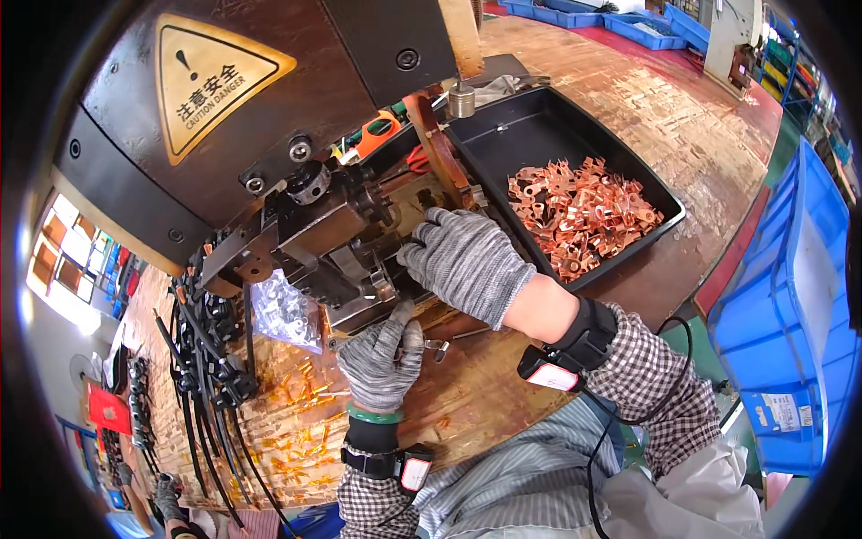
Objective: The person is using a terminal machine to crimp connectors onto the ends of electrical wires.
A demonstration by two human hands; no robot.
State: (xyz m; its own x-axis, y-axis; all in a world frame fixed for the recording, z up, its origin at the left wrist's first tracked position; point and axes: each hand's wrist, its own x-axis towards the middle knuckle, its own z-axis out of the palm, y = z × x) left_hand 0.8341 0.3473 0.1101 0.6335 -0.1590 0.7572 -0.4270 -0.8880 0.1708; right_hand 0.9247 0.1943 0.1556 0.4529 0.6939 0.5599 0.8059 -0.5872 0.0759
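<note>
My left hand (384, 364), in a grey knit glove, is at the front edge of a dark metal press tool (346, 256). Its fingers point up and press together near the tool's lower jaw; whatever they pinch is hidden. My right hand (467, 260), gloved alike, reaches across the tool's right side with fingers curled in toward it. Its fingertips are partly covered, and I cannot make out what is in them. Beside my left hand is a small shiny metal piece (437, 349). Copper terminals (584, 211) lie heaped in a black tray (503, 135) beyond my right hand.
The machine's dark head (242, 99), with a yellow warning triangle, overhangs the tool. Black cables (202, 359) and a clear bag of metal parts (285, 310) lie at left, near scattered orange bits (301, 431). Orange-handled scissors (377, 133) sit behind. Blue crates (781, 323) stand at right.
</note>
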